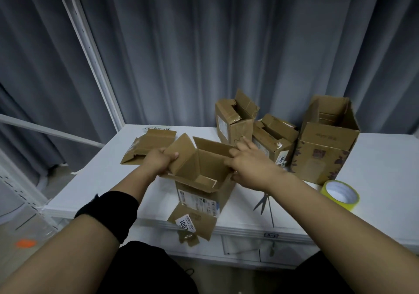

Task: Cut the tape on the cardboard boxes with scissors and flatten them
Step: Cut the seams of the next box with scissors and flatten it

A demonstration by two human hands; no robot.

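Far left, a flat box [148, 146] is lying on the table [374, 169], well clear of the action. Next, the left hand [158, 161] is gripping the left flap of the open box [204, 173], thumb over the cardboard, fingers curled underneath. That box is sitting right at the near edge of the table, and a loose flap [192, 223] with a 001 label is hanging off the front. That's the first worry: any hard squeeze or pull towards the body is likely sending the whole box off the edge.

The right hand [247, 169] is clutching the right wall, fingers hooked over the rim. Whether any tape underneath is uncut, I cannot tell; if some is holding, forcing the walls risks tearing cardboard rather than folding it.

Under the right forearm the scissors [263, 203] are lying with blades apart. A dropping arm could be catching them or sweeping them to the floor. Just behind the right hand, three upright boxes [272, 141] are standing close, so a swing outward may topple them. Far right, the tape roll [340, 195] is resting near the scissors.
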